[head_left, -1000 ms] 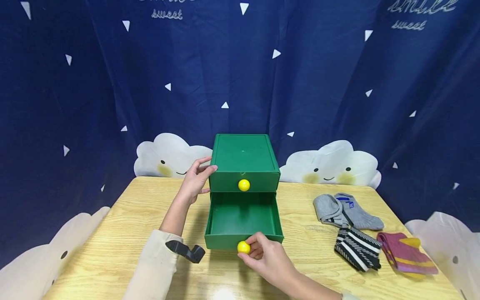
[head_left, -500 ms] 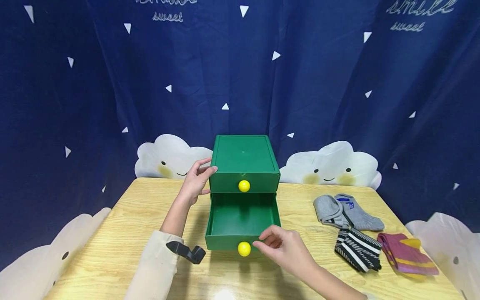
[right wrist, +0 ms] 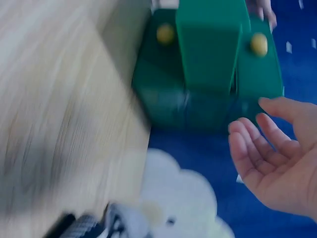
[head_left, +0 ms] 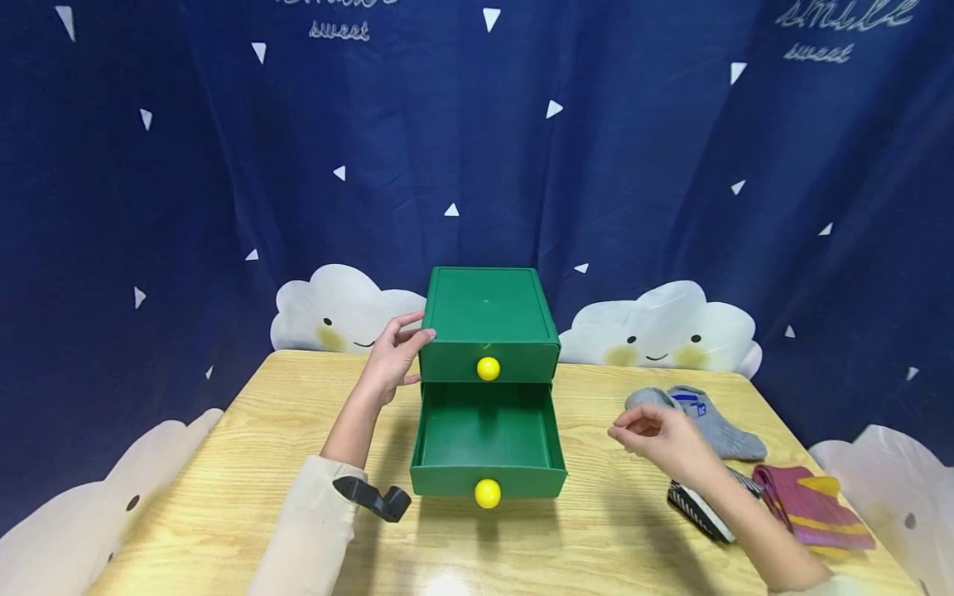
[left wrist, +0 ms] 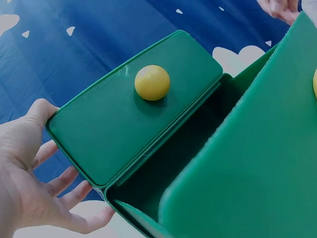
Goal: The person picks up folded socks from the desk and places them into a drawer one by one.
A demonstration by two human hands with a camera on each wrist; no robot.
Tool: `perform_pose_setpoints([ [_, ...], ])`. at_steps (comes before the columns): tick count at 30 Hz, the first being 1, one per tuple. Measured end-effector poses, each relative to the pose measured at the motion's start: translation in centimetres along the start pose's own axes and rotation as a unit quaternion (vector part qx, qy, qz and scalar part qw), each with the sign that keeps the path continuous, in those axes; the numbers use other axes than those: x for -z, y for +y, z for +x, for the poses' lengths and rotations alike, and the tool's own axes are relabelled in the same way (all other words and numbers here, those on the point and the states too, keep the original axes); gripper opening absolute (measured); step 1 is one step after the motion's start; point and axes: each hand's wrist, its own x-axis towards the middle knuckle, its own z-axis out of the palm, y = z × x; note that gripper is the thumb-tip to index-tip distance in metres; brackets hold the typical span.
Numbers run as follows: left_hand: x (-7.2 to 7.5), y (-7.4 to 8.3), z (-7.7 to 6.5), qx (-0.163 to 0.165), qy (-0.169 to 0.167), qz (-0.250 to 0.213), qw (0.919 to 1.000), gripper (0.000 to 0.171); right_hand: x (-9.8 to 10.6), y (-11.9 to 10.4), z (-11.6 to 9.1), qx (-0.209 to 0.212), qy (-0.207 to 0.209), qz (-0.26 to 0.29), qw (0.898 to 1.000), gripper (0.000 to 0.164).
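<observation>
A green drawer cabinet (head_left: 486, 308) stands on the table, its top drawer closed. Below that, a drawer (head_left: 447, 482) with a yellow knob (head_left: 488, 493) is pulled out, and nothing lies on its visible floor. My left hand (head_left: 391, 356) rests against the cabinet's upper left side, thumb at the front edge and fingers spread, as the left wrist view also shows. To the right of the cabinet, my right hand (head_left: 667, 439) is in the air with loosely bent fingers and holds nothing. It overlaps the grey socks (head_left: 721, 430) in the head view.
Black-and-white striped socks (head_left: 701, 511), partly hidden by the right forearm, and folded maroon socks (head_left: 805, 501) with yellow stripes lie at the table's right side. A blue curtain (head_left: 477, 149) with white clouds hangs behind the table. Another yellow knob (right wrist: 165, 34) shows in the right wrist view.
My right hand has let go of the pulled-out drawer's knob and moved right, over toward the socks. The left hand stays at the cabinet, and the drawer remains out.
</observation>
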Motion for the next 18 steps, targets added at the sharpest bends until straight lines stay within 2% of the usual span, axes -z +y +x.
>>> perform_pose_setpoints([
  [4,0.0,0.0,0.0,-0.002,-0.001,0.0,1.0,0.05,1.7,3.4,0.4,-0.014,-0.014,-0.017,1.0,0.026],
  [10,0.0,-0.1,0.1,-0.001,0.0,-0.005,1.0,0.049,3.1,8.1,0.4,-0.054,-0.056,-0.034,0.996,0.04],
  [18,0.1,-0.2,0.2,-0.001,0.0,0.003,1.0,0.049,4.8,12.8,0.0,-0.084,-0.092,-0.108,0.986,0.061],
])
